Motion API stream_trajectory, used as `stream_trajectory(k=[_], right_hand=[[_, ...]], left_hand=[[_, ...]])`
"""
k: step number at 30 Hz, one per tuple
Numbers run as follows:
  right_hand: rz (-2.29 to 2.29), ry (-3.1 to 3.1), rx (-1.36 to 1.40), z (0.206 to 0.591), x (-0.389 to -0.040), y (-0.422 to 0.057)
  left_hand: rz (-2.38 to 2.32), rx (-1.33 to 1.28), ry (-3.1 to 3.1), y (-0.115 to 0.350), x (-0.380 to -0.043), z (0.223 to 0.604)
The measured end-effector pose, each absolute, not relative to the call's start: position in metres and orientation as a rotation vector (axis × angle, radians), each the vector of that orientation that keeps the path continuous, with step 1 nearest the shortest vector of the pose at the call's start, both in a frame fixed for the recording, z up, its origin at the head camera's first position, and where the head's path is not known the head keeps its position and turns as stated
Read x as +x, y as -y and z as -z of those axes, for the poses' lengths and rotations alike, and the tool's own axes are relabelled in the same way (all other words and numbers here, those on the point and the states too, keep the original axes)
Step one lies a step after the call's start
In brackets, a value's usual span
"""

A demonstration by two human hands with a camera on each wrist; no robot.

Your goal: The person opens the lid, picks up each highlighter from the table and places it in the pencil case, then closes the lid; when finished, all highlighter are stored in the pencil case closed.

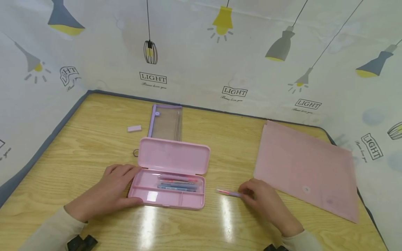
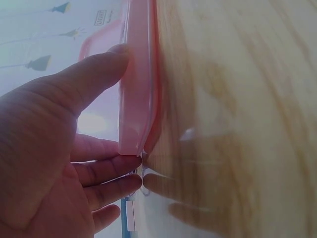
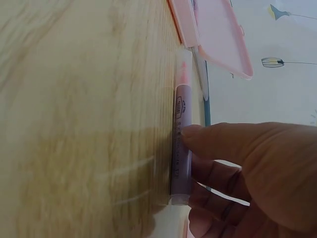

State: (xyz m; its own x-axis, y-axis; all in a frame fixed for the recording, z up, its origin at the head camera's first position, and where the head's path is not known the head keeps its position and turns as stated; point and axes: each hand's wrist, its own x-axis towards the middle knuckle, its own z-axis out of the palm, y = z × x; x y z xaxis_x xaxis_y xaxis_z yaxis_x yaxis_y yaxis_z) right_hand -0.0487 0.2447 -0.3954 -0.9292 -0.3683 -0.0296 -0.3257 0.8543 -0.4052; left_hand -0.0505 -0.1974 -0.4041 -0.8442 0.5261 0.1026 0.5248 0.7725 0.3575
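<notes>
An open pink pencil case [image 1: 174, 156] lies on the table with its lid folded back. Several pens [image 1: 178, 183] in pink and blue sit in its rear compartment. My left hand [image 1: 110, 186] grips the left end of the case, its thumb [image 2: 111, 64] against the front wall and the fingers around the end. To the right of the case, my right hand [image 1: 263, 202] pinches a highlighter [image 3: 181, 129] near its back end. That highlighter has a lilac barrel and a clear cap over a pink tip, which points toward the case. It lies low along the tabletop.
Behind the case lies a clear pouch [image 1: 164, 122] with purple edging, and left of it an eraser-like pink block [image 1: 134, 128]. A large pink snap folder [image 1: 307, 167] covers the table's right side. A printed curtain [image 1: 194, 52] borders the back and sides.
</notes>
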Motion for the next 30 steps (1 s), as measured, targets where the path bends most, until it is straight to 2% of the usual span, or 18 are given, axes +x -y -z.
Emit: stream_trajectory(k=[17, 30], right_hand=[[0.6, -2.963, -0.627, 0.401, -0.046, -0.242], [0.598, -2.993, -0.765, 0.376, -0.054, -0.213]], left_hand=[[-0.608, 0.882, -2.969, 0.198, -0.046, 0.407], [-0.61, 0.88, -2.956, 0.198, -0.05, 0.404]])
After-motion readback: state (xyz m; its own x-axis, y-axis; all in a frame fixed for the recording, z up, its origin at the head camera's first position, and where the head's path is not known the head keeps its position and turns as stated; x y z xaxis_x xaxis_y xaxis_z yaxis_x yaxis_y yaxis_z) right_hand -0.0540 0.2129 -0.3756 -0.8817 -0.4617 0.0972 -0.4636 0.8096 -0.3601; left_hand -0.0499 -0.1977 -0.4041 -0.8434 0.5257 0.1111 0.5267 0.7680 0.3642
